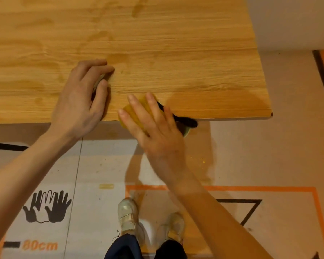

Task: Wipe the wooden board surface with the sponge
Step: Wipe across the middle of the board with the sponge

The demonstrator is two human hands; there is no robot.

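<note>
While the sponge (137, 109) sits at the board's (176, 53) near edge under the right hand's (157, 131) flat, straight fingers, wiping looks underway; the left hand (79, 98) curls round something small. Next, I judge, a firm stroke farther across.

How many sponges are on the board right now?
1 clearly: the yellow sponge under the right hand, at the board's near edge. The left hand grips something pale, too hidden to identify.
</note>
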